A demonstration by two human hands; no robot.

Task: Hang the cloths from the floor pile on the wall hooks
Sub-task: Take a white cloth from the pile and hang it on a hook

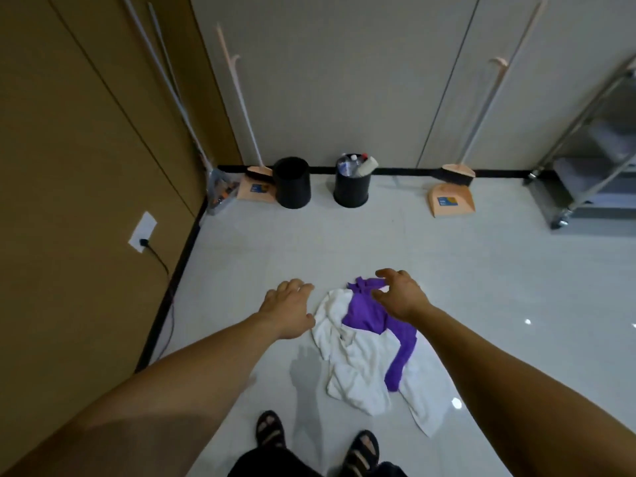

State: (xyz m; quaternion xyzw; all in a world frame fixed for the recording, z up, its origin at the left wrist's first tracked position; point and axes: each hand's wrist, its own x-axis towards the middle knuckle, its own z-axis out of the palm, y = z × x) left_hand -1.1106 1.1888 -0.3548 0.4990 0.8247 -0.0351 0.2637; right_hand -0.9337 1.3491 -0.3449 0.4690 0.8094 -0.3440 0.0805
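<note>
The white cloth [358, 370] lies crumpled and spread on the floor, the biggest piece of the pile, with the smaller purple cloth [364, 311] draped across its top. The purple one looks like the natural first pick. Both bare arms reach down over the pile. The right hand [401, 297] hovers just above the purple cloth's bunched far end, its fingers [387, 274] spread and half-curled as if shaped to pinch. They hold nothing, and I cannot tell whether they touch the fabric. The left hand [289, 308] is beside the white cloth's edge, its fingers nearly straight and empty, probably ready to steady or gather. Around them, a brown wall [69, 149] meets pale grey wall panels [344, 80] at a corner, over a glossy light floor [447, 270]. No wall hooks can be made out. A metal cart [592, 149] stands at the right. Along the skirting sit two black bins [292, 184], one full of bottles, and two peach dustpans [451, 201] with brooms. A white socket [142, 232] sits low on the brown wall.
</note>
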